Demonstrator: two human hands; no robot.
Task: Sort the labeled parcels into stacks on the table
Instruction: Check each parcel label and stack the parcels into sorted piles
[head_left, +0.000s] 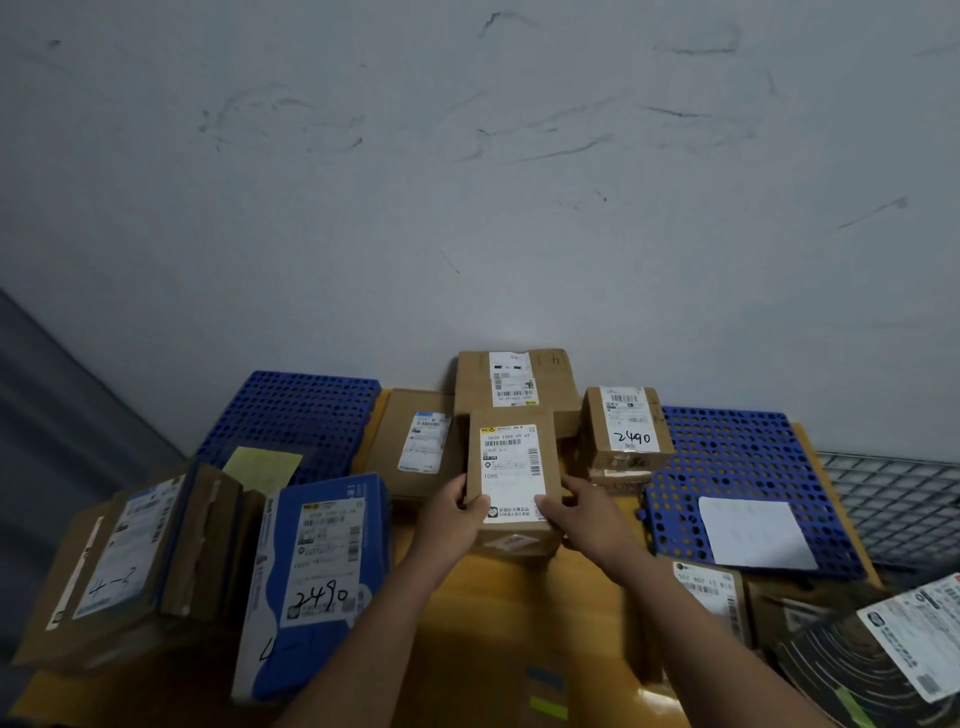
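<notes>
Hands (457, 512) (582, 512) fwd, gripping parcel (511, 467) sides

Two blue mats (296, 410) (743, 457), two loose sheets (262, 467) (756, 532), at least eight parcels (114, 561) (317, 582) (415, 447) (514, 384) (511, 467) (626, 431) (711, 597) (883, 660).

Parcel sorting rm: labeled parcels (511, 475) on table (519, 623), blue pallets (743, 467), scuffed wall (467, 182).

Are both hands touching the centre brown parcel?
Touching. Head view shows the left hand and right hand gripping the brown parcel at its lower sides, thumbs on its top face.
</notes>
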